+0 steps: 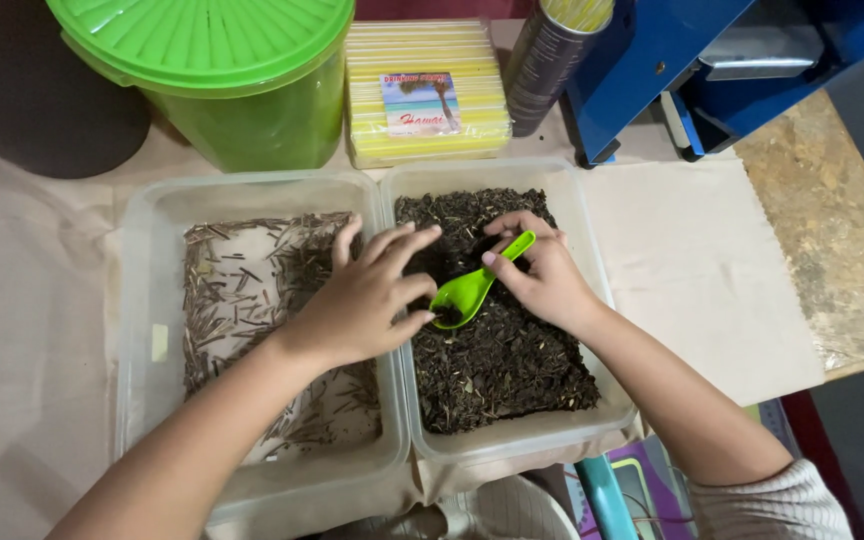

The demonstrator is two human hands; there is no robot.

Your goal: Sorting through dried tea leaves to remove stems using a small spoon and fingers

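Note:
My right hand (546,280) grips the handle of a small bright green scoop (470,290), whose bowl rests in dark dried leaf bits filling the right clear plastic tub (606,300). My left hand (362,300) hovers with fingers spread across the divide between the two tubs, fingertips close to the scoop's bowl; it holds nothing. The left clear tub (137,300) contains thin dry stems scattered thinly over its bottom.
A green lidded bucket (232,70) stands behind the left tub. A yellow flat pack (427,90) and a dark cylinder (547,60) sit behind the right tub. A blue machine (672,60) occupies the back right. Pale paper (702,270) covers the wooden table.

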